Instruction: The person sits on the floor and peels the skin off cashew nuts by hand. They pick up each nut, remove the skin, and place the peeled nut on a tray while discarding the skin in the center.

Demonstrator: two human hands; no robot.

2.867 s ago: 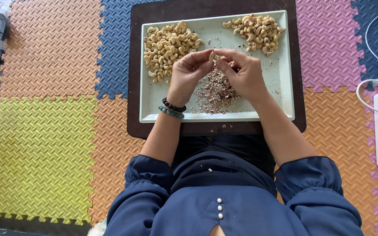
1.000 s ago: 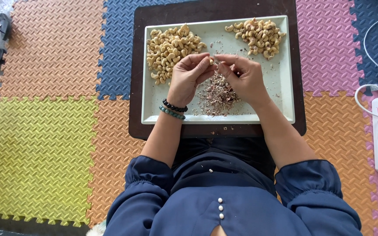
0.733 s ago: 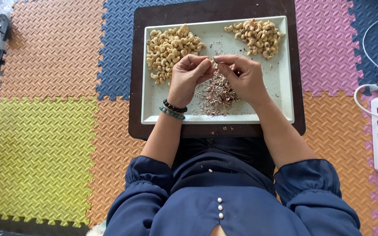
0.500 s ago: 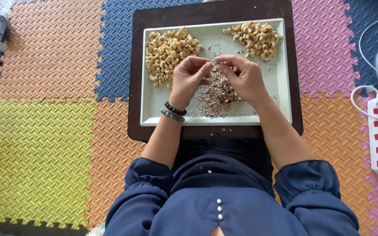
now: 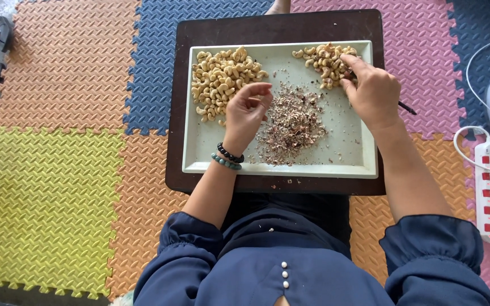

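Right hand (image 5: 372, 90) up at the small pile of nuts (image 5: 324, 61) in the tray's far right corner, fingers bent onto them, thin dark tool sticking out behind. Left hand (image 5: 246, 112) curled loosely, fingertips near the big pile of peeled nuts (image 5: 221, 79); can't tell if anything inside. Heap of brown skins (image 5: 293, 122) between both hands. Pale tray (image 5: 199, 153) on dark board (image 5: 267, 28).

No packages, labels, signs or screens anywhere around me here, nothing wrapped, boxed or printed on the tray or on the mats.
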